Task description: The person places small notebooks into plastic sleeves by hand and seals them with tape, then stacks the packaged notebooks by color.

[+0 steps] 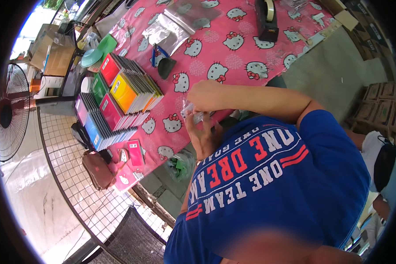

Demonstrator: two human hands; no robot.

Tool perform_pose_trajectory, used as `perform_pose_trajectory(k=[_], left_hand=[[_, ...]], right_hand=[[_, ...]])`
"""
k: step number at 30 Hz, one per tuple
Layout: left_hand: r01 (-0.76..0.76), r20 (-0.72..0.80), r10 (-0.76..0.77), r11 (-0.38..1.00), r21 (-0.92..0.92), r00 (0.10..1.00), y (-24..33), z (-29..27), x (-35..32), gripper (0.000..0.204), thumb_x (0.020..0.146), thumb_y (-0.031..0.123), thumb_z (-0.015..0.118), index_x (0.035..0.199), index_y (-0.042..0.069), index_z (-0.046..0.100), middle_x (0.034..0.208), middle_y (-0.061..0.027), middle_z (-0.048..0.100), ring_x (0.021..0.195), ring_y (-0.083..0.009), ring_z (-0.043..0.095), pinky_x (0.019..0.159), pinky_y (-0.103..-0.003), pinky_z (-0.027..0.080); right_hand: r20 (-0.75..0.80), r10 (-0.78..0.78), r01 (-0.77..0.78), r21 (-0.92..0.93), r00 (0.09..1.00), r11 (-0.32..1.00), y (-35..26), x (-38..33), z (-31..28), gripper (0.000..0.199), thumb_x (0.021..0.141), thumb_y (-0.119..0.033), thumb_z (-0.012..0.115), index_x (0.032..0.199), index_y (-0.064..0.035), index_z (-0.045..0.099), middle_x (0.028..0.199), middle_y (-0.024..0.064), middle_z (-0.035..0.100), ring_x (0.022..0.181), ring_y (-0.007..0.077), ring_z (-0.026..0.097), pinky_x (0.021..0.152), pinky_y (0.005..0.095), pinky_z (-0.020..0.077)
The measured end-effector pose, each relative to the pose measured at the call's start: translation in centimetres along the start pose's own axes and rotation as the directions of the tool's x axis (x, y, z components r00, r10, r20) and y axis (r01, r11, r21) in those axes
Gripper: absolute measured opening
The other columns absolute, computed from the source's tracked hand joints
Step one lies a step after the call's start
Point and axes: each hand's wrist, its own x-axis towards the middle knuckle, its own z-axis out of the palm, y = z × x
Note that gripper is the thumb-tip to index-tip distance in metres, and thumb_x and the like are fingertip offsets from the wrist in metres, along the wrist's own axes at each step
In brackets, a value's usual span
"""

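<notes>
My right hand (206, 95) reaches in over the table edge with its fingers curled in and pressed together. Just below it, my left hand (201, 135) is turned upward, thumb and fingers bent. Between them is a small piece of clear, crinkled plastic (188, 111), pinched by both hands; what may be inside it is too small to make out. Beneath lies a pink tablecloth (163, 137) printed with cartoon cats. Left of the hands stand several stacks of spiral notebooks (124, 93) in red, yellow, green, pink, purple and blue.
Blue-handled pliers (158, 55) lie beside a dark, rounded object (166, 68). Clear plastic sheets (171, 27) and a black tape dispenser (267, 22) are at the far side. A pink booklet (136, 153) and brown pouch (97, 170) sit near left; a fan (6, 113) stands beyond.
</notes>
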Motion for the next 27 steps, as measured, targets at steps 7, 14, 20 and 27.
perform_pose_trajectory(k=[7, 14, 20, 27], left_hand=[[-0.091, 0.071, 0.089, 0.995, 0.028, 0.994, -0.7, -0.7, 0.2, 0.054, 0.076, 0.013, 0.065, 0.128, 0.015, 0.055, 0.121, -0.0212, 0.047, 0.123, -0.0437, 0.042, 0.103, -0.054, 0.036], [-0.111, 0.066, 0.104, 0.987, 0.115, 0.992, -0.6, -3.6, 1.4, 0.039, 0.077, 0.007, 0.064, 0.116, 0.015, 0.064, 0.110, -0.0097, 0.058, 0.120, -0.0352, 0.045, 0.102, -0.048, 0.037], [-0.060, 0.019, 0.067, 0.963, -0.264, 0.998, -2.7, -5.7, 3.1, 0.019, 0.072, 0.008, 0.074, 0.091, 0.010, 0.071, 0.104, -0.0067, 0.063, 0.109, -0.0281, 0.053, 0.094, -0.041, 0.040], [0.117, 0.242, 0.015, 0.846, -0.520, 0.970, -7.8, -4.1, 5.4, 0.083, 0.052, 0.034, 0.089, 0.123, 0.003, 0.058, 0.133, -0.0176, 0.049, 0.127, -0.0346, 0.044, 0.105, -0.043, 0.037]], right_hand=[[-0.208, -0.330, 0.370, 0.202, 0.921, 0.907, 5.0, 2.8, 0.2, 0.044, 0.075, -0.024, 0.070, 0.116, -0.0113, 0.058, 0.117, 0.0148, 0.060, 0.112, 0.0333, 0.055, 0.095, 0.0421, 0.0436], [-0.013, -0.497, 0.494, 0.137, 0.868, 0.859, 1.9, 4.6, -2.6, 0.011, 0.077, -0.005, 0.060, 0.086, -0.0063, 0.066, 0.091, 0.0071, 0.067, 0.090, 0.0250, 0.063, 0.080, 0.0399, 0.0474], [-0.218, -0.094, 0.195, 0.508, 0.971, 0.839, 4.8, 1.1, -2.4, 0.021, 0.081, -0.023, 0.068, 0.091, -0.0049, 0.065, 0.085, 0.0070, 0.066, 0.081, 0.0208, 0.064, 0.071, 0.0335, 0.0487], [-0.141, -0.183, 0.230, 0.681, 0.973, 0.695, 4.3, -2.1, 3.6, 0.045, 0.082, -0.031, 0.071, 0.118, -0.0065, 0.060, 0.106, 0.0126, 0.065, 0.097, 0.0227, 0.063, 0.083, 0.0339, 0.0489]])
